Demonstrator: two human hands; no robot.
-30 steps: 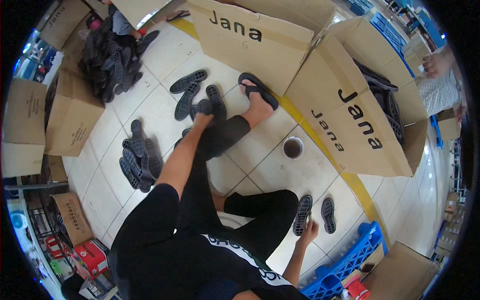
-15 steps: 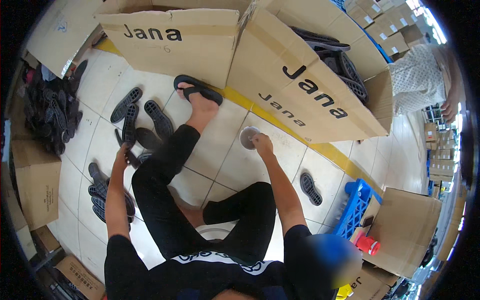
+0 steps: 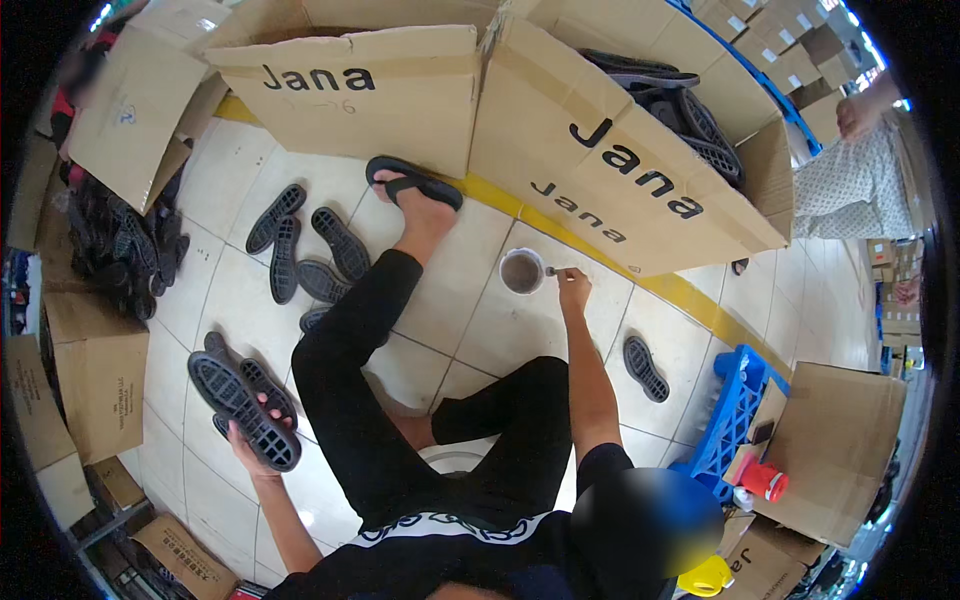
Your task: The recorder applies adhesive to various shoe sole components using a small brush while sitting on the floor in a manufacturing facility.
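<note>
My left hand [image 3: 258,448] is closed round a dark shoe sole [image 3: 243,410], raised over other soles on the floor at my left, its treaded face showing. The fingers come round its edge. To the right of a white tub [image 3: 522,272] holding greyish-brown contents, my right hand [image 3: 574,289] pinches a small thin tool, perhaps a brush [image 3: 552,271], whose tip is near the tub's rim. Several loose soles [image 3: 284,260] lie on the tiles beyond my left knee. One more sole [image 3: 646,368] lies alone to the right of my right forearm.
Two big cardboard boxes [image 3: 350,110] stand ahead, the right one with soles inside. A heap of dark soles [image 3: 125,235] is at the far left. A blue plastic crate [image 3: 715,420] stands at the right beside a carton [image 3: 835,450]. Another person's hand [image 3: 862,115] shows at upper right.
My left hand has drawn back from the soles on the floor and now holds one up nearer me. My right hand has moved out of the tub to its right side. The view has shifted slightly.
</note>
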